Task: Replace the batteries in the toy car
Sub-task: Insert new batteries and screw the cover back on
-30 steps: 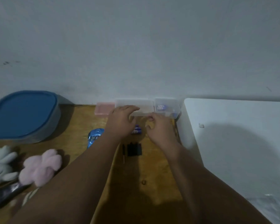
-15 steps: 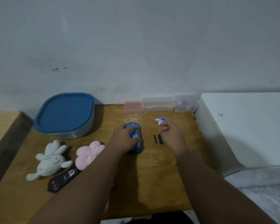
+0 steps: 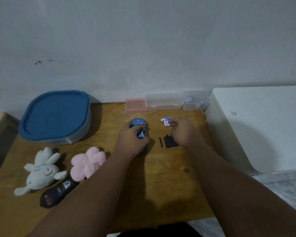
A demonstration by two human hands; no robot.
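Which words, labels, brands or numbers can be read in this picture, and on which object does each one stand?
No text can be read.
batteries: coloured print on white, too blurred to read.
remote control: white logo and small marks, too blurred to read.
small clear box: blue print on the item inside, too small to read.
toy car: no lettering visible.

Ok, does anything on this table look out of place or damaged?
Nothing damaged or spilled. The black battery cover lies loose beside the small screwdriver, apart from the blue toy car that the left hand grips; that fits the job.
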